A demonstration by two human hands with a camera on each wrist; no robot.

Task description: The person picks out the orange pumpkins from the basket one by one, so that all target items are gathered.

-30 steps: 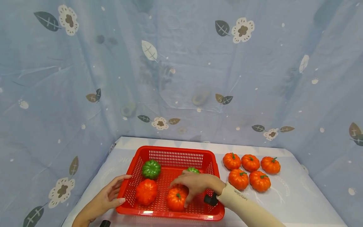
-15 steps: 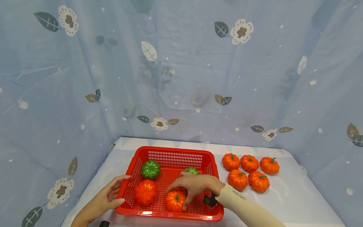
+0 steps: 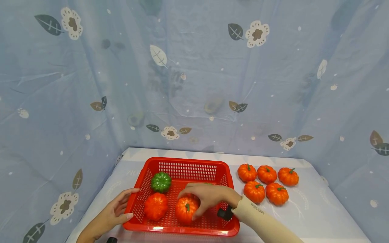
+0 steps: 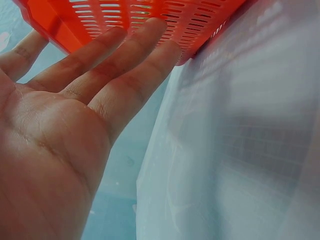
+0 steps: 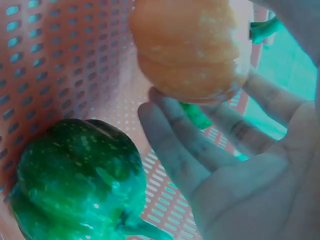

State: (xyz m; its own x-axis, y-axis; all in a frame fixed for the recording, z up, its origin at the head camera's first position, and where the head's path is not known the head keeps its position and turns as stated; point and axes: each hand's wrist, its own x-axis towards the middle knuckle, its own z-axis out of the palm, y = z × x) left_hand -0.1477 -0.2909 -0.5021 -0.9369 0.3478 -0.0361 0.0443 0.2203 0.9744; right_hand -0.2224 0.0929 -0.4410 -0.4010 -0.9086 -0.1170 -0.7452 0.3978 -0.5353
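Note:
A small orange pumpkin with a green stem is in my right hand, inside the red basket. In the right wrist view, fingertips curve under this pumpkin. A green pumpkin sits below it there, beside the perforated wall. My left hand touches the basket's left side, thumb at the rim. Its fingers extend straight against the outer wall in the left wrist view. Another green pumpkin and an upturned orange pumpkin lie in the basket's left half. My right hand mostly hides the green pumpkin behind it.
Several orange pumpkins stand in two rows on the table, right of the basket. A blue patterned curtain surrounds the table at the back and sides.
My right hand has raised the orange pumpkin slightly, and now covers nearly all of the green pumpkin behind it. My left hand stays at the basket's side.

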